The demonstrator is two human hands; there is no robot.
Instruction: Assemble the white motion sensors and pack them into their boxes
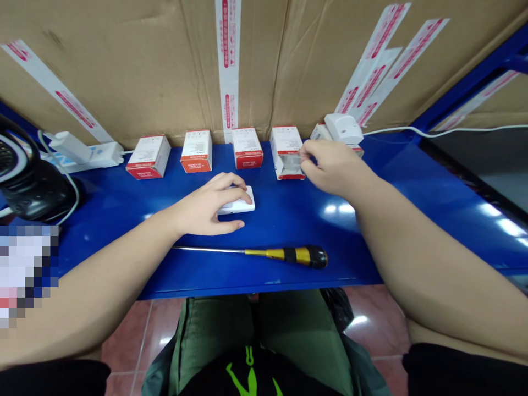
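My left hand (214, 204) rests over a white plastic device (248, 202) lying on the blue table. Its fingers lie across the top, while the thumb stretches out apart along the near side. At an opened red-and-white detector box (287, 137), my right hand (330, 165) has thumb and forefinger pinched on a small clear plastic bag (291, 163). The bag shows at the box's open front end; whatever is deeper in the box is hidden. Nearer the table's front edge lies a screwdriver (297, 255) with a yellow-and-black handle, its shaft pointing left.
Three red-and-white boxes (149, 156) stand in a row to the left. Farther right, a white detector (345, 128) sits on another box. A power strip (97, 156) and a black appliance (33, 176) occupy the left end. Taped cardboard (144, 66) forms the back.
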